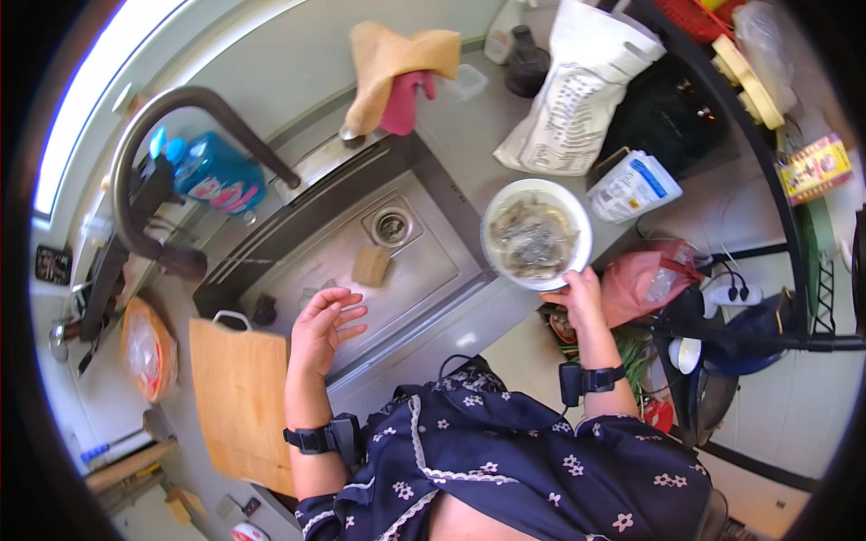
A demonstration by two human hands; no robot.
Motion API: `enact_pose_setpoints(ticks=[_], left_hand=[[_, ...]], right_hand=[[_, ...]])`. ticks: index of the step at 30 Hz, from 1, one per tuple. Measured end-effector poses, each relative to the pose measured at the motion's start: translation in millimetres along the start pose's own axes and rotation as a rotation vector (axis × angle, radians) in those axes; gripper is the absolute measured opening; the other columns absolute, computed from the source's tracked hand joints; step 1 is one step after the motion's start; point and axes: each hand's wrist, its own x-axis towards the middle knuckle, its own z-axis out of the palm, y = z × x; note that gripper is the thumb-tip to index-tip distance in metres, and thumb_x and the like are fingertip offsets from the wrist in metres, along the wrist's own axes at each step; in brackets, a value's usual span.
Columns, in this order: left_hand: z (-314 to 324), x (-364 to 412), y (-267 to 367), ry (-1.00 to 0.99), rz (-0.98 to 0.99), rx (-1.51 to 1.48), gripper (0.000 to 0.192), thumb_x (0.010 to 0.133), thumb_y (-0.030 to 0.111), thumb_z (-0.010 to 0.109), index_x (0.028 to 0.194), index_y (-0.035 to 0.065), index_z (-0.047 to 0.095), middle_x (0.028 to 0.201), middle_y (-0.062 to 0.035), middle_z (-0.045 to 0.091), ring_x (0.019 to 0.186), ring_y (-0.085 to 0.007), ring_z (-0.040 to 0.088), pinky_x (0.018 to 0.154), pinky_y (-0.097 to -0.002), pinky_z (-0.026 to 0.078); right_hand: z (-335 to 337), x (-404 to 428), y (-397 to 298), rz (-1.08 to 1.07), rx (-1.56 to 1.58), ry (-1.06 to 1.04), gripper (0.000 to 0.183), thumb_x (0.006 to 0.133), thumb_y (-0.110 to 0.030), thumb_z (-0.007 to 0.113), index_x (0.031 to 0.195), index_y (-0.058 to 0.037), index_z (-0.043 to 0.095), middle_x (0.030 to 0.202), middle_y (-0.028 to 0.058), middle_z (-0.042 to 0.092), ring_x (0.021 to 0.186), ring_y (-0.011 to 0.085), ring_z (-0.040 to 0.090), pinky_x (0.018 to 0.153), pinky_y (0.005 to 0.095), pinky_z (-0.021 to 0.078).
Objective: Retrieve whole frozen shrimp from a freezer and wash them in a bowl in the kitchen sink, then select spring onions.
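My right hand (pixel 576 294) grips the near rim of a round white bowl (pixel 583 233) at the right end of the sink. Inside the bowl lies a greyish, glossy mass (pixel 531 237), perhaps in liquid; what it is I cannot tell. My left hand (pixel 331 323) hovers above the front of the stainless steel sink (pixel 440 253), fingers apart and holding nothing. On the sink floor a tan sponge (pixel 371 266) rests near the drain (pixel 392 227). A dark scourer (pixel 264 309) sits in the left corner.
Left of the sink lies a wooden cutting board (pixel 240 399). A curved faucet (pixel 196 98) and a blue soap bottle (pixel 220 176) stand behind. An orange cloth (pixel 399 51) hangs over a pink glove (pixel 402 101). Rightward are a white sack (pixel 575 101), white pouch (pixel 636 188) and pink bag (pixel 639 280).
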Motion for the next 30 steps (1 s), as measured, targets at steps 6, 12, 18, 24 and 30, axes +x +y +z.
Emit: enact_pose_setpoints(ticks=[6, 12, 18, 24, 30], left_hand=[[-43.1, -17.4, -3.1, 0.224, 0.057, -0.088, 0.009, 0.089, 0.012, 0.046, 0.094, 0.0076, 0.052, 0.091, -0.0099, 0.061, 0.084, -0.0232, 0.062, 0.069, -0.0361, 0.052], [-71.4, -63.0, -10.5, 0.430, 0.150, -0.125, 0.010, 0.089, 0.013, 0.044, 0.091, 0.0069, 0.051, 0.084, -0.0084, 0.060, 0.080, -0.0219, 0.062, 0.067, -0.0343, 0.053], [-90.5, -95.2, -26.1, 0.506, 0.235, -0.147, 0.015, 0.091, 0.019, 0.042, 0.085, 0.0080, 0.050, 0.075, -0.0048, 0.057, 0.075, -0.0185, 0.061, 0.065, -0.0309, 0.052], [-92.3, -130.6, -33.1, 0.638, 0.263, -0.018, 0.018, 0.091, 0.023, 0.045, 0.083, 0.0089, 0.051, 0.076, -0.0030, 0.057, 0.073, -0.0137, 0.059, 0.064, -0.0258, 0.049], [-107.8, -210.4, -48.4, 0.965, 0.290, -0.048, 0.014, 0.090, 0.021, 0.047, 0.088, 0.0087, 0.053, 0.079, -0.0029, 0.059, 0.073, -0.0128, 0.059, 0.065, -0.0245, 0.047]], right_hand=[[-15.2, 6.0, -8.5, -0.012, 0.153, -0.074, 0.033, 0.086, -0.019, 0.048, 0.112, 0.0000, 0.041, 0.096, 0.0165, 0.059, 0.074, 0.0290, 0.064, 0.060, 0.0374, 0.0556], [9.5, -42.9, -19.5, 0.433, -0.119, -0.371, 0.042, 0.089, -0.033, 0.050, 0.115, -0.0007, 0.046, 0.095, 0.0167, 0.061, 0.074, 0.0253, 0.064, 0.056, 0.0310, 0.0533], [156.2, -0.9, -33.3, 0.027, -0.568, -0.836, 0.033, 0.089, -0.027, 0.050, 0.114, -0.0048, 0.051, 0.086, 0.0066, 0.062, 0.063, 0.0140, 0.061, 0.051, 0.0235, 0.0490], [344.0, 92.9, -42.1, -1.016, -1.338, -0.514, 0.049, 0.079, -0.022, 0.057, 0.124, -0.0105, 0.043, 0.116, 0.0190, 0.051, 0.103, 0.0342, 0.052, 0.084, 0.0438, 0.0439], [401.4, 210.8, -37.7, -0.997, -1.719, -0.528, 0.055, 0.079, -0.030, 0.056, 0.127, -0.0099, 0.038, 0.113, 0.0255, 0.052, 0.106, 0.0385, 0.050, 0.089, 0.0454, 0.0415]])
